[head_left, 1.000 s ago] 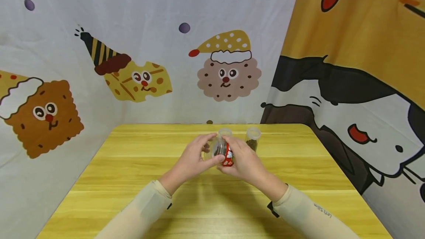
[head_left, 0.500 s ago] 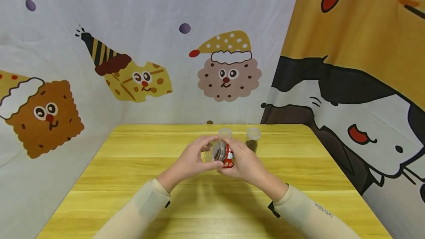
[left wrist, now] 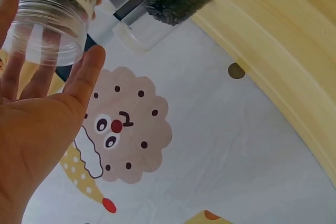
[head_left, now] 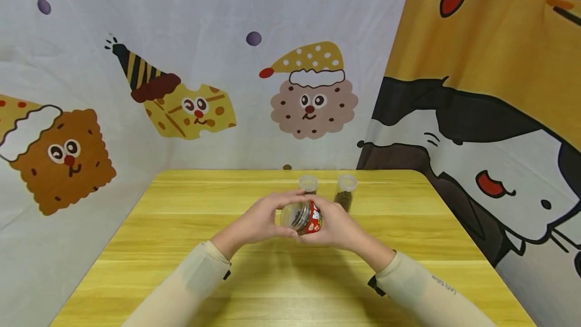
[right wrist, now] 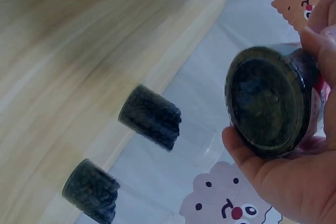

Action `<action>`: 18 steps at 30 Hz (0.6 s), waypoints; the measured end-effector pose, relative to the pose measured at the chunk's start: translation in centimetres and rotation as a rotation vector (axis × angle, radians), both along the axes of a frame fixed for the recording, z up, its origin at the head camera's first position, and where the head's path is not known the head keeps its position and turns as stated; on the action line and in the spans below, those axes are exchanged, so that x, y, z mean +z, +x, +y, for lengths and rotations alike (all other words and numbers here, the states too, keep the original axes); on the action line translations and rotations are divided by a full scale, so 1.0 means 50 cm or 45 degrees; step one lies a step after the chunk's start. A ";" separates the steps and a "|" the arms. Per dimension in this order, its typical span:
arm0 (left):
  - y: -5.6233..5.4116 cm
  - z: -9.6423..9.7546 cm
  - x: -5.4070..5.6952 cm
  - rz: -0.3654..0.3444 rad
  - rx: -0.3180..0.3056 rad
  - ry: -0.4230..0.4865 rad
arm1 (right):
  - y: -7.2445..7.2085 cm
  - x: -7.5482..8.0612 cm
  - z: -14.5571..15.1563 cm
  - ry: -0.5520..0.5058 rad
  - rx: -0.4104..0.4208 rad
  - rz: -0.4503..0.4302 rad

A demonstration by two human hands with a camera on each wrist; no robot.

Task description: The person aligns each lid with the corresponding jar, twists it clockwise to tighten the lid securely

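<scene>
A clear jar (head_left: 314, 218) with a red label and dark contents is held tilted between both hands above the table. My left hand (head_left: 254, 222) curves around its clear ridged end, thumb below and fingers on top. That clear end (left wrist: 50, 35) shows through to the fingers in the left wrist view. The labelled body is gripped by my right hand (head_left: 339, 227). In the right wrist view the round base of the jar (right wrist: 265, 103) faces the camera, with right-hand fingers (right wrist: 247, 156) under it.
Behind the hands, two clear containers with dark contents stand on the wooden table (head_left: 204, 276): one at the middle (head_left: 308, 184), partly hidden by the hands, and one at the right (head_left: 345, 196). A cartoon-printed cloth (head_left: 204, 14) hangs beyond the table's back edge.
Both hands and the jar have come slightly lower and nearer. The left thumb has slid from across the jar to below it, and more of the clear end shows.
</scene>
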State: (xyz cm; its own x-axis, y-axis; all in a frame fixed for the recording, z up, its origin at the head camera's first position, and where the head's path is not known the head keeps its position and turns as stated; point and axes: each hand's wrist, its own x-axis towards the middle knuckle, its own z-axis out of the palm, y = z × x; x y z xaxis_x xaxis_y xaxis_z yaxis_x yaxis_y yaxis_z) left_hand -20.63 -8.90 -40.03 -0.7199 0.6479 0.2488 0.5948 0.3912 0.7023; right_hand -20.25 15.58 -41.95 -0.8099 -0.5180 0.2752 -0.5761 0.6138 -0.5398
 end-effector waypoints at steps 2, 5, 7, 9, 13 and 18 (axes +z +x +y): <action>0.001 0.001 0.001 0.000 -0.001 -0.010 | -0.002 -0.002 0.000 -0.006 0.001 0.006; 0.004 0.007 0.001 -0.007 0.028 0.035 | -0.005 -0.006 -0.002 -0.019 -0.016 0.069; 0.006 0.012 -0.001 -0.041 0.089 0.080 | -0.005 -0.006 -0.005 -0.022 -0.047 0.113; 0.007 0.018 -0.002 -0.072 0.173 0.135 | -0.003 -0.006 -0.007 -0.009 -0.093 0.155; 0.008 0.022 -0.004 -0.130 0.370 0.172 | 0.001 -0.006 -0.010 0.071 -0.155 0.259; 0.007 0.020 -0.002 -0.221 0.435 0.182 | 0.001 -0.014 -0.011 0.205 -0.163 0.538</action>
State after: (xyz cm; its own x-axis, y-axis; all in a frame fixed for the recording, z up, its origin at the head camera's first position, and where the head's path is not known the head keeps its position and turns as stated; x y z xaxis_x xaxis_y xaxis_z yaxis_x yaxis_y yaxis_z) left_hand -20.27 -7.88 -40.11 -0.9269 0.3319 0.1752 0.3156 0.4369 0.8423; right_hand -20.22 15.01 -42.63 -0.7043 -0.4844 0.5190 -0.6391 0.7509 -0.1663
